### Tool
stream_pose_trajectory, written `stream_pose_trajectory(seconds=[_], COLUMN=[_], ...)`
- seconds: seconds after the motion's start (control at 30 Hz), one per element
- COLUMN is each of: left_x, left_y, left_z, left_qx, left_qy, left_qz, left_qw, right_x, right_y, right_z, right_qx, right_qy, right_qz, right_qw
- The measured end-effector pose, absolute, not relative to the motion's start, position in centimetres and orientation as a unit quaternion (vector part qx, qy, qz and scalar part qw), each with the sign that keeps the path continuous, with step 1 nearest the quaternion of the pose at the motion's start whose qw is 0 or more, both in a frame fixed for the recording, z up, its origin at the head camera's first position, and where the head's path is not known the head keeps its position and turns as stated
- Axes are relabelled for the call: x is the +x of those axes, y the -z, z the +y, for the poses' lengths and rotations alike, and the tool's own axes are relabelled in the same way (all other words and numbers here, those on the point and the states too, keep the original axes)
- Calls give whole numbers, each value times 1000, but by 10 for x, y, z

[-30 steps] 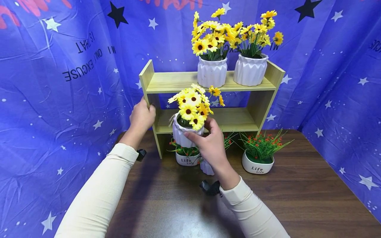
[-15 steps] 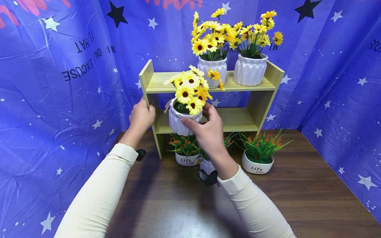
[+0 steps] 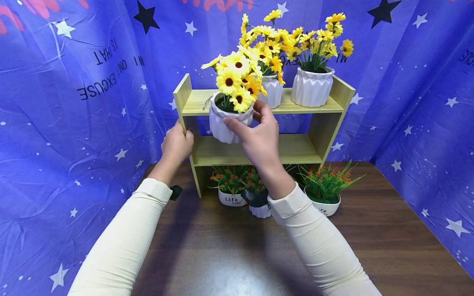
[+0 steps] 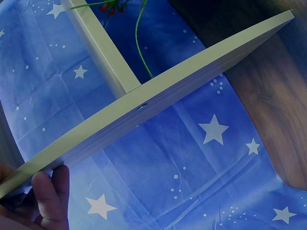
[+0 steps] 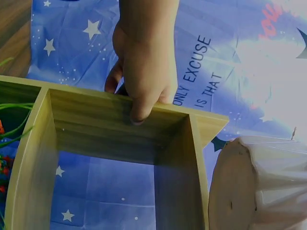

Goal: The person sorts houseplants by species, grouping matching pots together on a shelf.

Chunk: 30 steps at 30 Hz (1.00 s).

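A small wooden shelf (image 3: 255, 150) stands on the table, and my left hand (image 3: 177, 142) grips its left side panel (image 4: 158, 88). In the right wrist view the left thumb lies over that panel's front edge. My right hand (image 3: 261, 131) holds a white ribbed flowerpot (image 3: 229, 123) of yellow artificial daisies (image 3: 237, 78), thumb on the front of the rim, fingers behind. The pot hangs in front of the top board's left part, its flat base (image 5: 232, 187) in the air. Two similar pots, a middle one (image 3: 272, 92) and a right one (image 3: 312, 86), stand on the top board.
Below the shelf sit a white "Life" planter (image 3: 231, 199) with red-flowered grass, a small white pot (image 3: 260, 211) partly behind the right wrist's black camera, and another planter (image 3: 327, 207) at the right. A blue starred curtain (image 3: 74, 144) encloses the brown table (image 3: 207, 246).
My right hand has raised the daisy pot from the height of the lower board to the top board's front edge. My left hand keeps its grip on the side panel.
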<state>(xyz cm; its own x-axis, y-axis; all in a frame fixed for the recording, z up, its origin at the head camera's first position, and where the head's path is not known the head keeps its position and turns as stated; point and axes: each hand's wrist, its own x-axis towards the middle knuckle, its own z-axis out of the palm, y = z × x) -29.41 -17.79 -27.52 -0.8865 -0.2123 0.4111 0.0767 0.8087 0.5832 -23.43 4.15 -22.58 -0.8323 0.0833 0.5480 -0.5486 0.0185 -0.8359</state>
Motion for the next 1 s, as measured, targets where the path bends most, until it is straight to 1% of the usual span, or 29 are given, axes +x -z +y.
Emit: stream_pose_trajectory(seconds=[0.3, 0.57, 0.83, 1.0], left_x=[-293, -293, -293, -293], left_y=[274, 274, 274, 274], left_z=[-177, -177, -178, -178], left_qx=[30, 32, 39, 39], left_qy=[317, 317, 307, 303], left_qz=[-915, -916, -921, -924], left_qw=[247, 244, 236, 232], right_x=[-243, -252, -265, -274], right_y=[213, 206, 202, 197], right_z=[37, 35, 27, 26], right_qx=[172, 175, 166, 171], right_qy=[-685, -692, -650, -653], right_qz=[-670, -663, -698, -700], right_qw=[230, 229, 249, 234])
